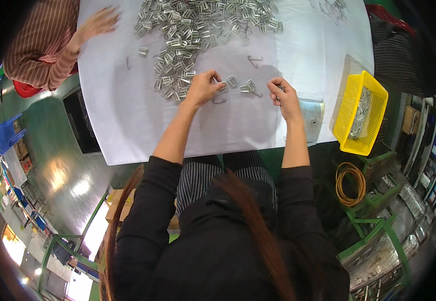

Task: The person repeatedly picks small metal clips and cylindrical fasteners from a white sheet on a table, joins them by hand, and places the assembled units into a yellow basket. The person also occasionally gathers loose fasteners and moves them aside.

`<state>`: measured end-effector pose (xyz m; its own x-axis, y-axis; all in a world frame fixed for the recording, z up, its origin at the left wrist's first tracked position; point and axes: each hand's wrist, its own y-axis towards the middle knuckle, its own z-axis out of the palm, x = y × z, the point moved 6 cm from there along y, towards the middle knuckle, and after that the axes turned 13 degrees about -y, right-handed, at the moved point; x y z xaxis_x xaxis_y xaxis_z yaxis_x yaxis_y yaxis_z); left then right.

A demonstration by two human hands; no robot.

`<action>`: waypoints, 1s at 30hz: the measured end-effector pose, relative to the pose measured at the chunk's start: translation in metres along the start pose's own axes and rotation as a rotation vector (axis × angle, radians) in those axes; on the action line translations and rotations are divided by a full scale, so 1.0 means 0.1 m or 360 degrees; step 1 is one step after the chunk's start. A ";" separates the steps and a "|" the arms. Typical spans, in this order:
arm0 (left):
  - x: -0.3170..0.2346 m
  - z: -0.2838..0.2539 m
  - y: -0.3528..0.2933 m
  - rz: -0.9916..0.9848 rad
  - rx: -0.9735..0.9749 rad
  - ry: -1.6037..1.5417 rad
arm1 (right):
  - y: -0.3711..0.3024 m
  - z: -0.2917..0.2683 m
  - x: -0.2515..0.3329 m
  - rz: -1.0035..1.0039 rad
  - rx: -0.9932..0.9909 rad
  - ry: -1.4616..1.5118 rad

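My left hand (205, 88) is closed in a pinch at the right edge of a large pile of flat, slotted metal buckles (178, 65). A small metal buckle pokes out from between its fingertips. To the right, my right hand (285, 99) is also closed, fingers curled around something small and mostly hidden. Between the hands lie a loose buckle (231, 81) and another buckle (249, 85) beside a thin wire hook. A bent wire hook (219, 101) rests just below my left hand, and another wire hook (253, 61) lies farther away.
A white-covered table (148, 130) carries everything. At its right edge stands a yellow plastic basket (362, 143) with metal pieces inside. More wire hooks (336, 9) lie at the far right. A co-worker's hand (97, 25) reaches over the table at the far left.
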<state>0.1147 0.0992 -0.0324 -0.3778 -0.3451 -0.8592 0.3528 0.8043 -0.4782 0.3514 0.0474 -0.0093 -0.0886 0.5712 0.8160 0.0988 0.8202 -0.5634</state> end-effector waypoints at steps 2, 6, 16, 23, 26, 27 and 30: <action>-0.05 -0.04 -0.01 -0.0093 0.0330 -0.0593 | 0.16 0.04 -0.18 -0.0169 -0.0242 -0.0741; -0.24 -0.09 -0.21 -0.0279 0.0451 -0.1504 | 0.16 0.38 -0.04 -0.0141 -0.0453 -0.1344; -0.06 0.19 -0.10 0.0185 -0.0041 0.0508 | -0.06 0.32 0.12 -0.0010 -0.0128 -0.0619; -0.08 -0.05 -0.17 -0.0334 0.0733 -0.1446 | 0.07 0.47 0.10 -0.0322 -0.0359 -0.1647; -0.09 -0.04 -0.02 -0.0368 0.0521 -0.1407 | 0.02 0.32 0.16 -0.0042 -0.0276 -0.0924; 0.07 -0.01 0.12 -0.0273 0.0309 -0.1149 | -0.02 0.27 0.17 0.0081 -0.0238 -0.0557; -0.21 0.11 0.14 0.0384 -0.0235 0.0345 | -0.05 0.06 0.04 0.0046 -0.0437 -0.0374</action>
<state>0.1367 0.1123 -0.0232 -0.4769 -0.0390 -0.8781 0.3325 0.9167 -0.2214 0.3446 0.0461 -0.0037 -0.3043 0.6115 0.7304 0.3644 0.7832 -0.5038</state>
